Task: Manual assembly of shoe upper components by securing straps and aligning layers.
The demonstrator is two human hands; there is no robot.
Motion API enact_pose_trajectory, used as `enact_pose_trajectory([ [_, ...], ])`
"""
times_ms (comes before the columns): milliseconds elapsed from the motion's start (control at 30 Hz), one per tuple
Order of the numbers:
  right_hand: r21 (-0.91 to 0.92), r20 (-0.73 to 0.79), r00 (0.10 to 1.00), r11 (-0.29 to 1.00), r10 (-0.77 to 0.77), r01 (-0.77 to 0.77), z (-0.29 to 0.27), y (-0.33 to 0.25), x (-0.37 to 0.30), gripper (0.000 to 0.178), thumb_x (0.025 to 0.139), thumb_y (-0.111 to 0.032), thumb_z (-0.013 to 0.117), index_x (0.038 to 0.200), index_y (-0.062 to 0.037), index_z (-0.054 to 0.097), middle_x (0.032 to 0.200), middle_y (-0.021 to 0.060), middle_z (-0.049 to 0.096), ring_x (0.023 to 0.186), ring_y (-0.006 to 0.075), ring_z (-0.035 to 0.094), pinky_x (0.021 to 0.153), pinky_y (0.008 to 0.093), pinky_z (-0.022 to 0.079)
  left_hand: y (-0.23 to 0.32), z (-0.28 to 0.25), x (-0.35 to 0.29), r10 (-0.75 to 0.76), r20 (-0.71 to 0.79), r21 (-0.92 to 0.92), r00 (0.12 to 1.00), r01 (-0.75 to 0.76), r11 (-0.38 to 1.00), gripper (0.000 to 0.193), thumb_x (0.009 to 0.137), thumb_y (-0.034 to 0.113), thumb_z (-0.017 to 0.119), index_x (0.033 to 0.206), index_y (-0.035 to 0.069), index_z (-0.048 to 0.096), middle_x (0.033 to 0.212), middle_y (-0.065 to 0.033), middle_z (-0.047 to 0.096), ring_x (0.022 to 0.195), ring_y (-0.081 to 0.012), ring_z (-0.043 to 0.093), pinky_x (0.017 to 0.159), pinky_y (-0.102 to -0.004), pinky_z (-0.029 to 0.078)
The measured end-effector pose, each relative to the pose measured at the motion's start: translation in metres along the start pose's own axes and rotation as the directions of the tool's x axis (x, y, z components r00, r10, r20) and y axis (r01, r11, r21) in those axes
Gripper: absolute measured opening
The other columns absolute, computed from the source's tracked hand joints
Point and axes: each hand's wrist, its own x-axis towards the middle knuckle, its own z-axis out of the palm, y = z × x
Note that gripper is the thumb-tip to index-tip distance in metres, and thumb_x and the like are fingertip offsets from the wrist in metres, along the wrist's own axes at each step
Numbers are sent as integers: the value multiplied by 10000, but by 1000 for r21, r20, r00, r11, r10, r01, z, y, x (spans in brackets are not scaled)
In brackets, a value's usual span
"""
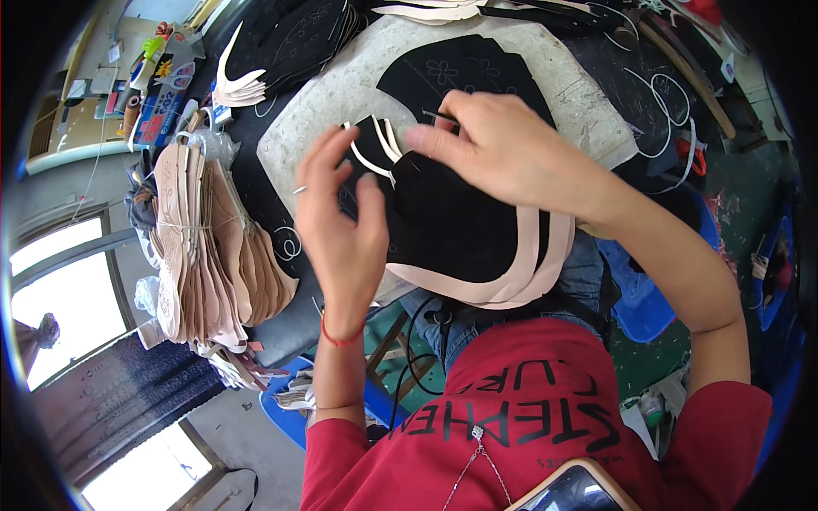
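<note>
Black shoe-upper-shaped pieces with pale pink curved edges [460, 230] lie stacked at the near edge of a pale work slab [290, 128]. My left hand [336, 217] is at their left side, fingers spread and thumb apart, with nothing seen gripped in it. Above the pieces' upper corner, my right hand [490, 145] is closed, and a thin dark stick-like tool [439, 115] juts from its fingers; its tip is hard to make out. Narrow white-edged strips [373, 146] rise between the two hands. Farther back on the slab lie more black pieces [464, 68] with flower outlines.
Tied bundles of beige cut pieces [192, 247] hang over the table's left edge. A black stack [294, 38] and white curved pieces [239, 85] sit at the far left. White cord [665, 106] loops at the right, near a wooden handle [690, 68]. A blue stool [643, 289] stands below.
</note>
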Motion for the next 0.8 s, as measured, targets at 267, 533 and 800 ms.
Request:
enact_pose_trajectory([
  [267,-199,-67,992,976,-105,89,5,3,13,363,829,-336,624,946,8,616,839,179,634,802,361,626,696,442,489,123,26,2,780,614,-348,122,929,128,347,971,284,449,1015,-37,574,861,-86,623,753,-163,605,681,-247,473],
  [533,109,-255,960,983,-117,149,-27,25,-24,243,835,-227,628,900,4,593,786,183,623,722,348,622,640,433,487,164,56,-9,893,420,-353,162,936,-3,627,1019,415,193,813,-29,586,676,-60,522,639,-143,433,659,-290,407],
  [800,481,-386,855,866,346,-134,-17,68,-123,200,863,-213,636,881,-14,651,651,74,610,587,97,566,540,262,438,114,58,-38,619,785,9,-28,999,34,655,989,505,216,1251,-24,501,1203,-70,560,1134,-135,487,1020,-266,322],
])
